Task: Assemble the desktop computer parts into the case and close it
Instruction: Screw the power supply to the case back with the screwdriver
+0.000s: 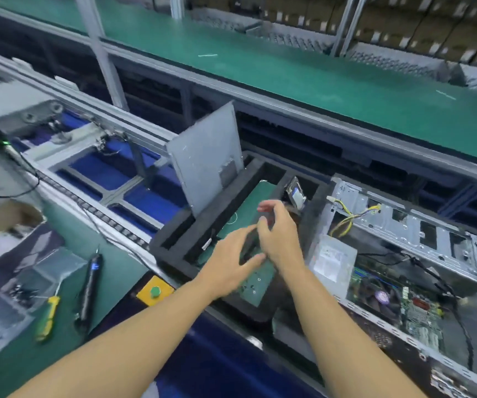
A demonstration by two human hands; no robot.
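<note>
My right hand (277,237) curls its fingers round a small dark part (248,245), blurred by motion, above the green pad (256,278) of a black foam tray (174,239). My left hand (228,265) meets it from the left and holds the same part between thumb and fingers. To the right lies the open grey computer case (404,222), with a power supply (332,259), a motherboard (412,308) and yellow-black cables (346,219) inside. The grey side panel (205,156) stands upright in a slot of the foam tray. A drive (296,193) leans in another slot.
On the green mat at left lie a black electric screwdriver (89,285), a yellow-green screwdriver (47,314) and clear plastic bags (10,300). A yellow box with a green button (155,291) sits at the bench edge. A conveyor frame (102,179) runs behind, with a green shelf (289,73) above.
</note>
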